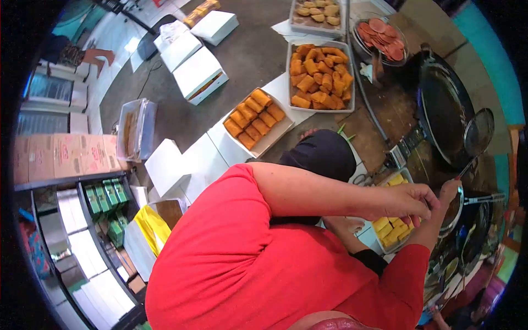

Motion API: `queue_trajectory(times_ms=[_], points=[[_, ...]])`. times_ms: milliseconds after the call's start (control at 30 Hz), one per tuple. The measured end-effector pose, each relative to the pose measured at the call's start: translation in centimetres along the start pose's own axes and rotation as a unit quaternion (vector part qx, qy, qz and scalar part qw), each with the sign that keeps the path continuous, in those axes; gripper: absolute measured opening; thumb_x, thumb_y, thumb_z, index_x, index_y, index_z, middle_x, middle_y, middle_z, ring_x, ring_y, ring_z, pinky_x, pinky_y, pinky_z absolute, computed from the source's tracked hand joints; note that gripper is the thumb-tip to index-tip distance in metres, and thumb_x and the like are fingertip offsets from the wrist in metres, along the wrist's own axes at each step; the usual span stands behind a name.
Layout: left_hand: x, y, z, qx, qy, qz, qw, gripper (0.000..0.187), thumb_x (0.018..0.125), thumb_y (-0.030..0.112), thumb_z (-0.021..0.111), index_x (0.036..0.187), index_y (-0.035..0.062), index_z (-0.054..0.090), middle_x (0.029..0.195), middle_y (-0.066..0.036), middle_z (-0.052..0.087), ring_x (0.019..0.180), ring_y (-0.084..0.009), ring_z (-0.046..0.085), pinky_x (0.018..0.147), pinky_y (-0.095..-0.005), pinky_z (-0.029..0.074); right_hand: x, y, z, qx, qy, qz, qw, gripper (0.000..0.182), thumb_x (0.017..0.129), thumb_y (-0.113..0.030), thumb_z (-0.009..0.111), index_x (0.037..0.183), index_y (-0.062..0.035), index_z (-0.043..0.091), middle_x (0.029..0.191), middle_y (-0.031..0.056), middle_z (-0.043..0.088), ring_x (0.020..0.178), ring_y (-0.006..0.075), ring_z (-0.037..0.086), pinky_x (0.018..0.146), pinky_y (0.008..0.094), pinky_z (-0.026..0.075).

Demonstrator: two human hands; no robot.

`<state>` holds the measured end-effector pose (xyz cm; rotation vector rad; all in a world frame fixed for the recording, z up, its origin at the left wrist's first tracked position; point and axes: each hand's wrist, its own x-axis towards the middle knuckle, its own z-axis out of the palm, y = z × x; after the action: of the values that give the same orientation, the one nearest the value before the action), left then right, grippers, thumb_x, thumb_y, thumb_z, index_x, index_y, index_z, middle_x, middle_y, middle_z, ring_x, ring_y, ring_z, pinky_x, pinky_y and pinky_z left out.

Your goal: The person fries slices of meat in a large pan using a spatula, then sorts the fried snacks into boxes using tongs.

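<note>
My left hand (411, 202) reaches across above a white tray (408, 175) of pale yellow rolls (391, 231). Its fingers are loosely bent and a little apart, with nothing seen in them, close by my right forearm. My right hand (449, 191) is closed around the thin handle of a wire-mesh skimmer (479, 131), whose round head hangs at the rim of a large black wok (446, 110). Just beside my right hand is a round metal vessel with a handle (484, 199), partly hidden by my wrist.
Fried orange-brown rolls fill a tray (290, 82) and an open box (270, 148). A bowl of pink-red slices (379, 38) stands near the wok, past a gas hose (367, 104). White boxes (201, 74) and a shelf (82, 181) lie left. Another person's hand (99, 56) shows top left.
</note>
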<state>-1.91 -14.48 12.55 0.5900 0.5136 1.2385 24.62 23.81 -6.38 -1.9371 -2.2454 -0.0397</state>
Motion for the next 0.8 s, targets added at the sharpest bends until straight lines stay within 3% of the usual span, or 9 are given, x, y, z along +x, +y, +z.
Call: queue_trajectory(times_ms=[67, 133, 233, 333, 467, 567, 667, 767, 800], points=[[-0.1, 0.1, -0.2, -0.007, 0.002, 0.013, 1.0, 0.038, 0.082, 0.018, 0.06, 0.118, 0.006, 0.051, 0.095, -0.003, 0.056, 0.079, -0.0118, 0.057, 0.067, -0.0264, 0.046, 3.3, 1.1, 4.3, -0.039, -0.016, 0.015, 0.999, 0.027, 0.094, -0.014, 0.048, 0.11, 0.0027, 0.034, 0.085, 0.0193, 0.063, 0.069, 0.0297, 0.065, 0.056, 0.0379, 0.051], [-0.2, 0.4, -0.6, -0.001, 0.009, 0.015, 1.0, 0.039, 0.082, 0.018, 0.06, 0.118, 0.0061, 0.051, 0.093, -0.003, 0.056, 0.079, -0.0115, 0.056, 0.068, -0.0256, 0.045, 1.7, -4.2, 2.2, 0.076, -0.087, 0.084, 0.99, 0.028, 0.094, -0.015, 0.048, 0.112, 0.0013, 0.034, 0.074, 0.0132, 0.057, 0.057, 0.024, 0.058, 0.047, 0.037, 0.046], [-0.6, 0.6, -1.0, -0.01, 0.004, 0.025, 1.0, 0.039, 0.083, 0.019, 0.059, 0.118, 0.0067, 0.05, 0.092, -0.002, 0.055, 0.079, -0.01, 0.055, 0.069, -0.0243, 0.044, 1.1, -7.7, 2.8, 0.276, -0.169, 0.075, 0.943, 0.029, 0.094, -0.018, 0.049, 0.112, -0.0007, 0.034, 0.068, 0.0081, 0.049, 0.05, 0.0186, 0.049, 0.043, 0.0337, 0.042], [-0.8, 0.8, -1.2, -0.01, 0.004, 0.021, 1.0, 0.035, 0.087, 0.016, 0.058, 0.12, 0.0068, 0.05, 0.094, 0.001, 0.054, 0.082, -0.0066, 0.053, 0.071, -0.0217, 0.044, 0.1, -10.3, 4.5, 0.423, -0.154, 0.116, 0.885, 0.025, 0.093, -0.018, 0.051, 0.104, -0.0016, 0.036, 0.065, 0.006, 0.047, 0.045, 0.0145, 0.046, 0.04, 0.0304, 0.039], [-0.9, 0.8, -1.2, -0.007, 0.001, 0.022, 1.0, 0.035, 0.088, 0.017, 0.058, 0.121, 0.0074, 0.05, 0.096, 0.001, 0.055, 0.083, -0.0064, 0.053, 0.072, -0.0217, 0.044, -1.7, -12.0, 4.3, 0.493, -0.223, 0.054, 0.839, 0.018, 0.091, -0.019, 0.054, 0.089, -0.0042, 0.043, 0.062, 0.0039, 0.047, 0.041, 0.0122, 0.044, 0.037, 0.0274, 0.035], [-0.9, 0.6, -1.2, 0.002, -0.003, 0.022, 1.0, 0.035, 0.088, 0.018, 0.057, 0.121, 0.0078, 0.05, 0.098, 0.0, 0.054, 0.086, -0.0068, 0.053, 0.074, -0.0225, 0.045, -5.6, -14.3, 0.4, 0.495, -0.272, 0.074, 0.822, 0.019, 0.091, -0.021, 0.056, 0.087, -0.006, 0.044, 0.063, 0.0026, 0.048, 0.041, 0.0111, 0.043, 0.038, 0.0261, 0.034], [-1.0, 0.8, -1.0, 0.014, 0.003, 0.018, 1.0, 0.035, 0.088, 0.019, 0.057, 0.121, 0.0083, 0.05, 0.1, 0.0, 0.054, 0.088, -0.0074, 0.053, 0.075, -0.0243, 0.045, -8.8, -14.2, -1.1, 0.598, -0.314, 0.039, 0.737, 0.021, 0.091, -0.024, 0.056, 0.081, -0.0095, 0.044, 0.061, 0.0014, 0.047, 0.05, 0.0079, 0.046, 0.045, 0.0224, 0.034], [-0.7, 0.4, -0.9, 0.021, 0.018, 0.024, 0.999, 0.032, 0.088, 0.021, 0.058, 0.117, 0.0092, 0.051, 0.098, 0.001, 0.054, 0.086, -0.0081, 0.054, 0.074, -0.0261, 0.046, -13.9, -14.5, -1.8, 0.546, -0.049, -0.143, 0.824, 0.018, 0.092, -0.022, 0.052, 0.097, -0.0043, 0.051, 0.072, 0.0026, 0.055, 0.061, 0.011, 0.055, 0.055, 0.0228, 0.043], [-0.6, 0.4, -0.9, 0.019, 0.025, 0.031, 0.999, 0.032, 0.086, 0.02, 0.059, 0.115, 0.0082, 0.052, 0.095, 0.0, 0.055, 0.084, -0.0082, 0.055, 0.07, -0.0254, 0.045, -14.8, -14.4, -2.2, 0.538, -0.016, -0.169, 0.825, 0.019, 0.092, -0.022, 0.052, 0.1, -0.0038, 0.052, 0.074, 0.0029, 0.056, 0.062, 0.0117, 0.056, 0.056, 0.0229, 0.044]])
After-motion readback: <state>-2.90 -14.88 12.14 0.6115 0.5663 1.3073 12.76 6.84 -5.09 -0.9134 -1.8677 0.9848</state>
